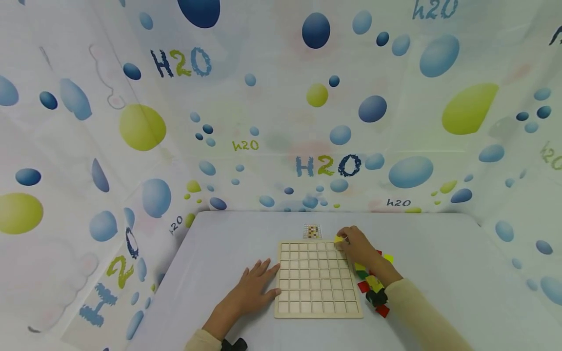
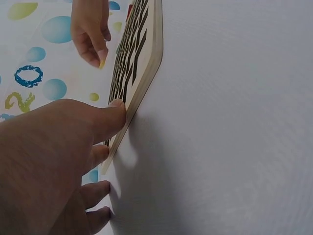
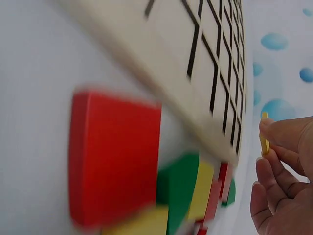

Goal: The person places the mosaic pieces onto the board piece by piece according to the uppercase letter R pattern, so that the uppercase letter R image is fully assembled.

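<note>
A light wooden grid board (image 1: 318, 280) lies flat on the white table. My left hand (image 1: 256, 288) rests at the board's left side with fingers spread; in the left wrist view the thumb (image 2: 110, 117) touches the edge. Over the far right corner, my right hand (image 1: 356, 245) pinches a yellow tile (image 3: 264, 133) between thumb and fingertips. Beside the board's right edge lies a loose pile of coloured tiles, among them a red tile (image 3: 117, 156), a green tile (image 3: 178, 183) and a yellow tile (image 1: 374, 283).
Just beyond the board's far edge lies a small card (image 1: 312, 231) printed with a coloured grid pattern. A dark object (image 1: 234, 344) shows by the left wrist. White sheeting (image 1: 281, 112) with blue and green spots hangs behind the table (image 1: 228, 243).
</note>
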Action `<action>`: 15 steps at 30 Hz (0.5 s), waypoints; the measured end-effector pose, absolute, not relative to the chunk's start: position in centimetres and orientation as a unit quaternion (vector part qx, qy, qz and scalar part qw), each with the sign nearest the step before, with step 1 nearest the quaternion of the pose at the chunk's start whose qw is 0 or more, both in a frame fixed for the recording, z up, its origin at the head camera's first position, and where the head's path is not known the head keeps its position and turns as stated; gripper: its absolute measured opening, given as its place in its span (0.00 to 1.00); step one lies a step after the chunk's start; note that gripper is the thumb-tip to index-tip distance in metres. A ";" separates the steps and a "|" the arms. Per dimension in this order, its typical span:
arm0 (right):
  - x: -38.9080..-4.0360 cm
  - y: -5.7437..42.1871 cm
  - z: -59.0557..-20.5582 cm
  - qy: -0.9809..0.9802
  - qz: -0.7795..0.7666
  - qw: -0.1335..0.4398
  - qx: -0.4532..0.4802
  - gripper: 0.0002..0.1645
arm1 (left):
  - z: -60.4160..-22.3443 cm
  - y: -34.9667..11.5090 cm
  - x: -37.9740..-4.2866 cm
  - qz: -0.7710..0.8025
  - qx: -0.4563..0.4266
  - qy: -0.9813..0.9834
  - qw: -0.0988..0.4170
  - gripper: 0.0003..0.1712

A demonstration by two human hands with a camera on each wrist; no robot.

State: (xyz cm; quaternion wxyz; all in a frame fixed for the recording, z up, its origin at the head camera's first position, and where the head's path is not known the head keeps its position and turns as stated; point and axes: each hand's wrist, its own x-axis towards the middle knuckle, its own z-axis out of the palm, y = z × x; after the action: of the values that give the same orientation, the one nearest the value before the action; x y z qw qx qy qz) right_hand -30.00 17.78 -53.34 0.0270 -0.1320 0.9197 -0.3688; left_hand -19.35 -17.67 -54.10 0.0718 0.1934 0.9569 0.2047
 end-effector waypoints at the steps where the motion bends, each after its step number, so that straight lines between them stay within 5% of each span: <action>1: -30.0 17.1 -53.4 0.918 -0.372 0.031 -0.134 0.15 | -54.1 -17.7 -19.4 0.204 0.194 0.957 0.070 0.41; 15: -29.3 10.6 -54.6 0.899 -0.370 0.034 -0.231 0.08 | -54.4 -17.9 -19.4 0.210 0.189 0.956 0.079 0.41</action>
State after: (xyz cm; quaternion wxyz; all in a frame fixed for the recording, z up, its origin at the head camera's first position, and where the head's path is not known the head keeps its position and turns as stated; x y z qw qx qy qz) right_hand -29.30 10.57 -54.57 0.0344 -0.2313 0.8992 -0.3697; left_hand -19.44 -17.88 -54.43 0.0788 0.1888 0.9560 0.2101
